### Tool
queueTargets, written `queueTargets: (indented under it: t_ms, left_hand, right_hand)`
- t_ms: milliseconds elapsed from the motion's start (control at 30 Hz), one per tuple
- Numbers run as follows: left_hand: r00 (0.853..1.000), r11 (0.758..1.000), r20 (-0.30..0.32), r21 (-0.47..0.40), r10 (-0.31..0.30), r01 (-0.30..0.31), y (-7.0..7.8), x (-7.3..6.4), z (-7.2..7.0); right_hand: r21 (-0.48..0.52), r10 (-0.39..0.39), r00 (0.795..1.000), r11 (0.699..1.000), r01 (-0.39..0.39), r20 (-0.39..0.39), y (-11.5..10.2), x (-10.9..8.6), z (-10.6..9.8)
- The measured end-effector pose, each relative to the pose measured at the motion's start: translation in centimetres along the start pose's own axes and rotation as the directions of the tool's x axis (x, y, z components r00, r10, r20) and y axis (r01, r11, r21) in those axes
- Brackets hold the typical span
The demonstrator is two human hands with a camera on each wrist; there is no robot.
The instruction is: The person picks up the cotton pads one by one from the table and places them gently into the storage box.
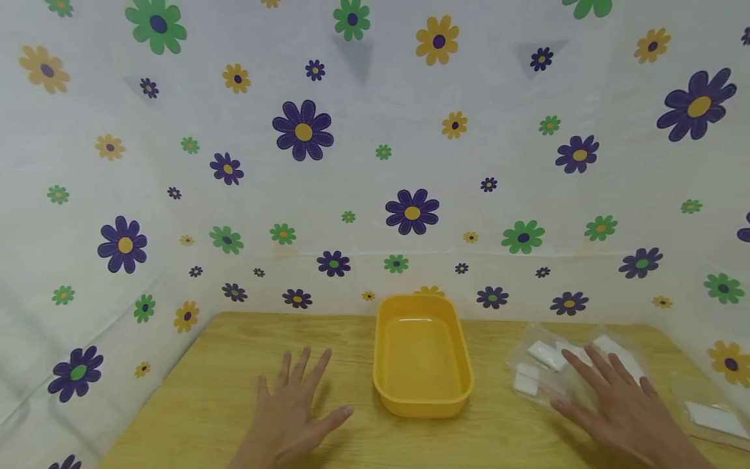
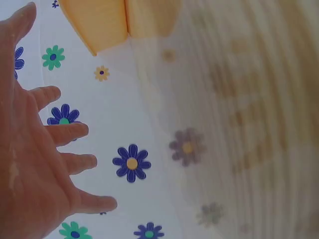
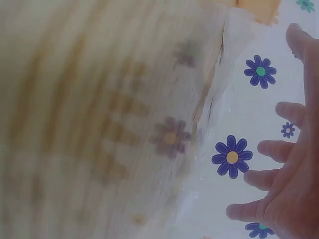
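My left hand is spread palm down above the wooden table, left of a yellow rectangular tub. Nothing is in its fingers; the left wrist view shows the same hand with fingers apart. On the right side, my right hand is also spread and holds nothing. It overlaps clear plastic bags with white pieces inside. The right wrist view has this hand at its right edge, with clear plastic beyond the fingers. The tub's inside holds nothing visible.
Another clear bag with a white piece lies at the table's right side. The wooden table ends at a white flower-printed sheet that hangs behind it and along both sides.
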State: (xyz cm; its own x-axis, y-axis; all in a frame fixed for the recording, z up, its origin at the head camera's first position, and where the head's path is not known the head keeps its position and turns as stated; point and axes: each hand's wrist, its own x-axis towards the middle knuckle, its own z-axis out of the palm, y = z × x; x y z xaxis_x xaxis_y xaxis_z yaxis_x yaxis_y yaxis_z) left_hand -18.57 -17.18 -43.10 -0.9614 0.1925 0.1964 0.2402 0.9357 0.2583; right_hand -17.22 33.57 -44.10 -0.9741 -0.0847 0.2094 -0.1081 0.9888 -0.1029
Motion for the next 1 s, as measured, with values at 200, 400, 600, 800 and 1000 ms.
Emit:
queueTargets:
  t_ms: [200,400,600,800,1000]
  left_hand:
    - [0.998,0.986,-0.009,-0.157,0.057,-0.058,1.6,1.1,0.5]
    - [0.997,0.97,-0.026,-0.228,0.076,-0.08,3.1,2.3,1.2]
    - [0.997,0.948,0.054,-0.317,0.056,-0.036,4.1,4.0,2.1]
    - [0.99,0.949,0.122,-0.316,0.064,-0.022,5.1,5.4,2.4]
    - [0.981,0.956,0.185,-0.294,0.057,0.0,5.9,6.9,2.6]
  right_hand:
    - [0.12,-0.069,0.994,0.99,0.08,-0.089,-0.1,0.9,0.1]
    - [0.271,-0.026,0.996,0.962,0.047,-0.082,0.0,2.5,0.2]
    - [0.34,0.021,0.997,0.94,0.004,-0.071,0.6,3.5,0.9]
    - [0.369,0.025,0.998,0.929,-0.003,-0.054,0.9,4.1,1.8]
    - [0.376,0.015,1.0,0.927,-0.01,-0.011,1.2,5.1,1.9]
